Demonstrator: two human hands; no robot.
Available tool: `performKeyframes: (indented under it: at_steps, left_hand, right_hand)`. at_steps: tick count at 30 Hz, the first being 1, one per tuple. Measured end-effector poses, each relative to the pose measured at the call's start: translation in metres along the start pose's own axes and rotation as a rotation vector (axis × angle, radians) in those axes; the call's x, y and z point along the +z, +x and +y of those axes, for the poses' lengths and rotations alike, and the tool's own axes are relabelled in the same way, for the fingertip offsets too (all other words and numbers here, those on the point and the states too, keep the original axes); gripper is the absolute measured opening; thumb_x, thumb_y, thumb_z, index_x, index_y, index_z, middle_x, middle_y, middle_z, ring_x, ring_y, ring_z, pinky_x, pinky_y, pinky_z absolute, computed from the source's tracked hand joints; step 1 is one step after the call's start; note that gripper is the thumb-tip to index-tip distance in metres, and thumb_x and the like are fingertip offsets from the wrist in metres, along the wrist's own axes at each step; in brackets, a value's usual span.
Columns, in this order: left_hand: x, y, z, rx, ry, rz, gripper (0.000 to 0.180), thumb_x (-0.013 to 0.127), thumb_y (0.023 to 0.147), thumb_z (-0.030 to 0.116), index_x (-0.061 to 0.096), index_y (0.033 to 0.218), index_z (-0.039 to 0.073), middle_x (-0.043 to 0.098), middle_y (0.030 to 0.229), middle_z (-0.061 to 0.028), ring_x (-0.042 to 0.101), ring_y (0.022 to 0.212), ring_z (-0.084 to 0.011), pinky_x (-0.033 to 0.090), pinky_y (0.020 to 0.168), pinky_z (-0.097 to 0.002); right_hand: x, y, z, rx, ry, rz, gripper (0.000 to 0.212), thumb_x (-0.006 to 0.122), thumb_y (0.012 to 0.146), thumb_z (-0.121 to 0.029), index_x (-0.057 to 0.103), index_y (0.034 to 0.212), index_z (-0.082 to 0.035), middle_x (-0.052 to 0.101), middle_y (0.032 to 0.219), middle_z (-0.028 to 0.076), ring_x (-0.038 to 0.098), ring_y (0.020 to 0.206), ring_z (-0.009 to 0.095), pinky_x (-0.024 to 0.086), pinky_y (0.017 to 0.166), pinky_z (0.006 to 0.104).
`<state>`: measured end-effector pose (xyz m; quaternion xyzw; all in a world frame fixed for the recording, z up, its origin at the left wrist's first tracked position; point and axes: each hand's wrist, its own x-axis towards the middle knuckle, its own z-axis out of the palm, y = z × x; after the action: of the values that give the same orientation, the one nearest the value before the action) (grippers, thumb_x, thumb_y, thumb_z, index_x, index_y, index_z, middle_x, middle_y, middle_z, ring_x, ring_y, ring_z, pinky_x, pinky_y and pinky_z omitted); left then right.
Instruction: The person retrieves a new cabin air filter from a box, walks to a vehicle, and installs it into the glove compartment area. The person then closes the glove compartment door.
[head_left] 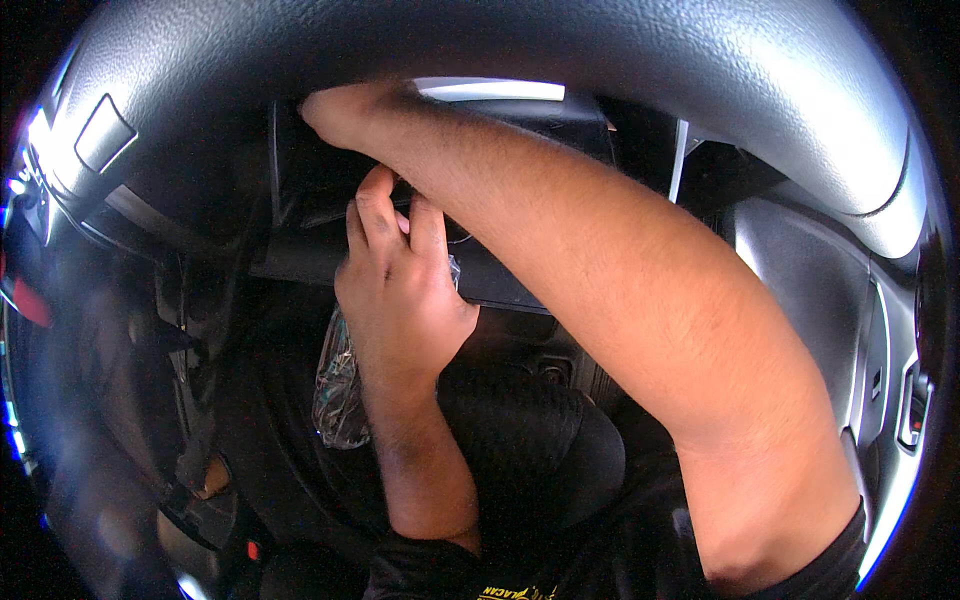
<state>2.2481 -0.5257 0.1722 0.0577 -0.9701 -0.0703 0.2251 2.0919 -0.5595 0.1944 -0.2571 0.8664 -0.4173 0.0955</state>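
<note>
Clear plastic bag (341,395) beneath my left hand (400,275); my right hand (345,116) reaches into the open compartment (505,287). Neither grip can I confirm. Apparent step: working inside; next likely calls for steady fingers.

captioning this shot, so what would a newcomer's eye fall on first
Probably the bare right forearm, stretching diagonally from lower right to the right hand at a dark compartment, its fingers hidden. Next, the left hand, left of centre, with clear crinkled plastic showing beneath it. Above, the glossy grey dashboard curves across the top.
</note>
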Motion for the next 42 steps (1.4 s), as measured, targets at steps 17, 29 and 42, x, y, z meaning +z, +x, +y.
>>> performKeyframes:
  at_steps: [17,29,42]
  left_hand:
    - [0.003,0.000,0.000,0.017,-0.047,0.009,0.074,0.086,0.058,0.015,0.051,0.122,0.003,0.042,0.131,-0.0190,0.053,0.117,-0.0365,0.059,0.079,-0.0442]
    - [0.001,0.002,0.003,0.037,-0.045,0.007,0.073,0.083,0.053,0.007,0.052,0.119,0.001,0.044,0.132,-0.0189,0.055,0.113,-0.0354,0.059,0.078,-0.0439]
    - [0.003,-0.001,-0.010,0.010,-0.079,0.026,0.053,0.069,0.068,0.005,0.055,0.119,0.005,0.047,0.130,-0.0159,0.056,0.111,-0.0364,0.060,0.073,-0.0402]
  right_hand:
    - [0.032,0.023,0.020,-0.268,-0.020,0.386,0.037,0.048,0.100,-0.028,0.064,0.123,-0.004,0.065,0.123,0.018,0.061,0.117,0.031,0.045,0.103,0.0465]
    - [0.022,0.014,0.015,-0.123,-0.049,0.250,0.039,0.055,0.096,-0.029,0.064,0.125,-0.006,0.064,0.127,0.016,0.059,0.120,0.032,0.043,0.105,0.0468]
    - [0.022,0.020,0.007,-0.204,-0.263,0.252,0.045,0.057,0.094,-0.041,0.066,0.125,-0.009,0.063,0.127,0.020,0.058,0.122,0.035,0.042,0.106,0.0465]
